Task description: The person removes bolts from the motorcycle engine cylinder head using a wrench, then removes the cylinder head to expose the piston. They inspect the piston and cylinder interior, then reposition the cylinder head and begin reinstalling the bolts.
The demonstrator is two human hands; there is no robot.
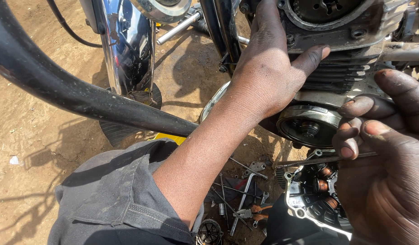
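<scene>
My left hand [268, 63] rests flat against a motorcycle engine [354, 27], thumb on the cooling fins, holding nothing. My right hand [384, 163] at the lower right pinches a thin metal rod [309, 160] that points left. Just above the rod sits the round exposed flywheel [309, 124] in the engine's side. Below the rod lies a removed engine cover [309, 199] with copper stator coils inside.
A chrome front fender [128, 50] and black tyre [123, 129] stand at upper left. A black tube [82, 97] crosses the view. Wrenches, long bolts and pliers [243, 199] lie on the dirt ground [23, 136]. My grey-clothed knee [118, 199] fills the bottom.
</scene>
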